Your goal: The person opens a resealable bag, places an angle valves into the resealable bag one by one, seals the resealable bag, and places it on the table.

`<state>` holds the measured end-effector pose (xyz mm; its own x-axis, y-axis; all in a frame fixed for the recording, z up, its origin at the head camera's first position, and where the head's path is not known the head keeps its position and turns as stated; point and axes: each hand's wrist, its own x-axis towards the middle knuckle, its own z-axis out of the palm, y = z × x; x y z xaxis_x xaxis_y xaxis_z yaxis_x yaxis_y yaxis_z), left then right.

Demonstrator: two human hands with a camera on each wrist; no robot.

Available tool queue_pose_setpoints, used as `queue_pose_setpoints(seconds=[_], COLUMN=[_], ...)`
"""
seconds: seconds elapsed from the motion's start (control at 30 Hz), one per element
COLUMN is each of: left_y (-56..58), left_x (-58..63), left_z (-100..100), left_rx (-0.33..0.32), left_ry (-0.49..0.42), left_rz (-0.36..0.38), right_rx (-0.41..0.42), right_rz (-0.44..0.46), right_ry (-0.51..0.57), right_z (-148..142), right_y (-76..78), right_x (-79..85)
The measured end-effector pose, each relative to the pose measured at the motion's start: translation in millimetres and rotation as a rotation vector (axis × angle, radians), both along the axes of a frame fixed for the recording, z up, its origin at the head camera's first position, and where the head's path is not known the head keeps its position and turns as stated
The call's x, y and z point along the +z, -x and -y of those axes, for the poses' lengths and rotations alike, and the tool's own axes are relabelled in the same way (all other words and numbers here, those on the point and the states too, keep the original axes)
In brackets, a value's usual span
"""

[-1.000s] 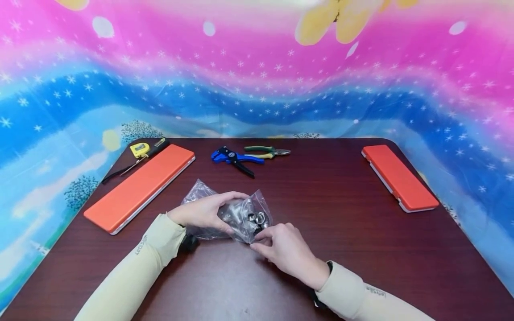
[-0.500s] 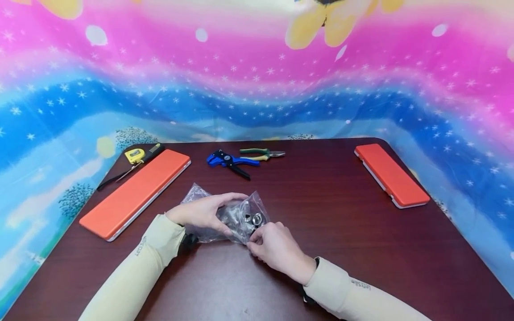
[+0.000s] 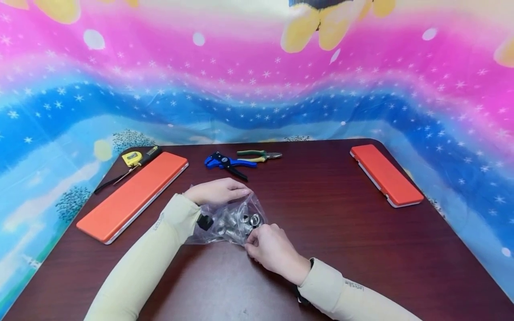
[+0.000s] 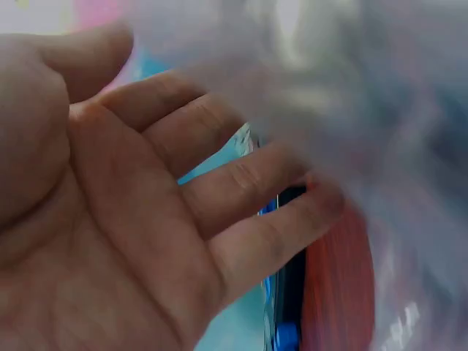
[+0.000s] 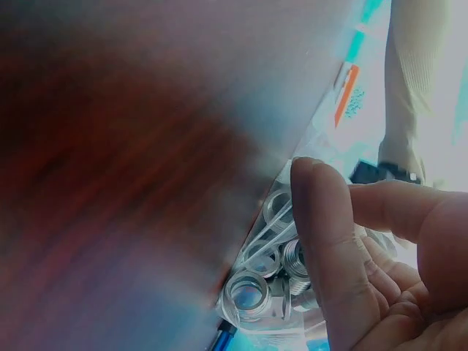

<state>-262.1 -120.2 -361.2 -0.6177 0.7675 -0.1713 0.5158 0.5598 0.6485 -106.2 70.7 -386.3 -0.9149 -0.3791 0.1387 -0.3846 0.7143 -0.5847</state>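
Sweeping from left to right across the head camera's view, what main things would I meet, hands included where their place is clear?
Left orange case → clear plastic bag with metal parts inside → right hand → right orange case.

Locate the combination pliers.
In the head view, the combination pliers lie centrally near the far edge of the table, right of and beyond the blue wire stripper.

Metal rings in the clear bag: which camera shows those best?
The right wrist view: it shows the metal rings close up, ridged sides included. The head view shows them smaller, through the clear bag. The left wrist view is too blurred to make out any ring.
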Motion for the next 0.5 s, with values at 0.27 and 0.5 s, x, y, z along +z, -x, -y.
queue_pose_setpoints(seconds=[0.27,0.5], left_y=[7.6,2.3], left_x=[0.3,7.0], left_z=[-19,-20], left_rx=[0.009,0.143], left_ry=[-0.056,-0.152], left_rz=[0.021,-0.121], right_rx=[-0.003,-0.040], right_rz=[-0.019,-0.037], right_ry=[-0.001,0.028], right_z=[-3,-31], right_y=[0.6,8.0], right_x=[3.5,21.5])
